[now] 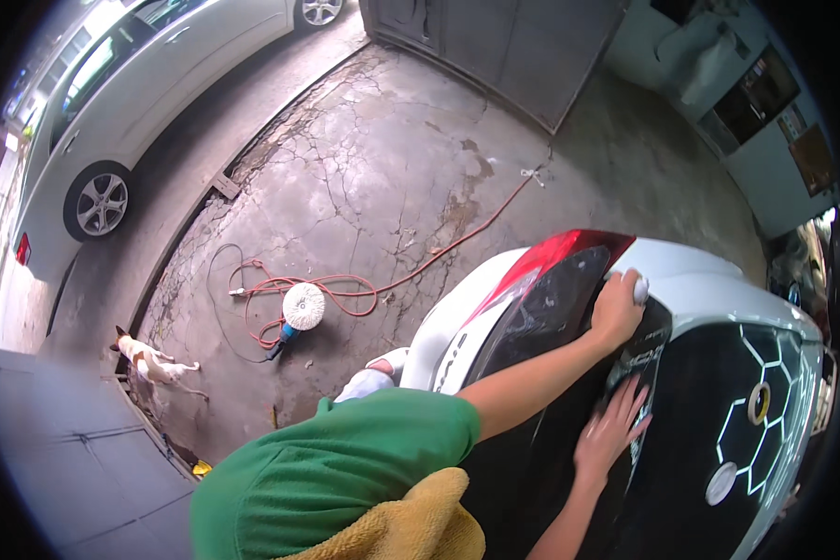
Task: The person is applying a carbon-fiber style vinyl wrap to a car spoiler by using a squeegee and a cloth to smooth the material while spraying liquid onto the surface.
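Observation:
I lean over the rear of a white car [709, 271] with a dark glossy rear panel [523, 443]. My left hand [618, 306] is closed around a small white object [640, 291], which my fingers partly cover. It rests by the panel's upper edge, near the red tail light [553, 261]. Lower down, my right hand [610, 431] lies on the dark surface with its fingers spread and nothing in its grasp. A roll of tape [760, 403] and a round whitish disc [721, 483] lie on the dark glass, which mirrors hexagonal lights.
A polisher with a white fluffy pad [303, 306] lies on the cracked concrete floor, amid a looped orange cord [411, 277]. A brown-and-white dog [154, 364] is at the left. Another white car [149, 84] stands beyond the threshold. A yellow towel [411, 523] hangs over my green shirt.

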### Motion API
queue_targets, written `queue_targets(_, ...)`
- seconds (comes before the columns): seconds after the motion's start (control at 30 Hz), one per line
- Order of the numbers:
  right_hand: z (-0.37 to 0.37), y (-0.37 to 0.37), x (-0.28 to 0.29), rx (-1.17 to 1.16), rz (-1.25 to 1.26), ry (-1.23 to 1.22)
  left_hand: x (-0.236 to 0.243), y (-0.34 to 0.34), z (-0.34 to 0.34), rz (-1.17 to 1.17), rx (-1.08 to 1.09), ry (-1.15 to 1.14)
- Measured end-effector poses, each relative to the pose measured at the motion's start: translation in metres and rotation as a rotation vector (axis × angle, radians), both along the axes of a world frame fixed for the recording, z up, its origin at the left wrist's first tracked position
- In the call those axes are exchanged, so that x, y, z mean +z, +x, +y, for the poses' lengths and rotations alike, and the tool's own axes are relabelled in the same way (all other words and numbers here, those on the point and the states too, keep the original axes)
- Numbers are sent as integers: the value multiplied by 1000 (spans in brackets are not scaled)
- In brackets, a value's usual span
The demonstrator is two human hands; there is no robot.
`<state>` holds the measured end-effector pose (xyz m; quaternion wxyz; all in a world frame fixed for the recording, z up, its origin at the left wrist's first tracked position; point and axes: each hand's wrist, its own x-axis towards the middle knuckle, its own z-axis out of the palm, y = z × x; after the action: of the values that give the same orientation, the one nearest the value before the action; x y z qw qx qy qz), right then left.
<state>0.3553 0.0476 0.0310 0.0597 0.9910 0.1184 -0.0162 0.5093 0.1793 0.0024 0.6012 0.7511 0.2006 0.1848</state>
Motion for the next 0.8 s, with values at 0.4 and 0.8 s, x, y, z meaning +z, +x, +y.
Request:
queue_targets(0.4,-19,-21,6,-211,19,-57,-5,-4,0,-31,-54,29)
queue_targets(0.8,-12,-16,5,-118,-78,184,3,16,24,-34,-2,-95)
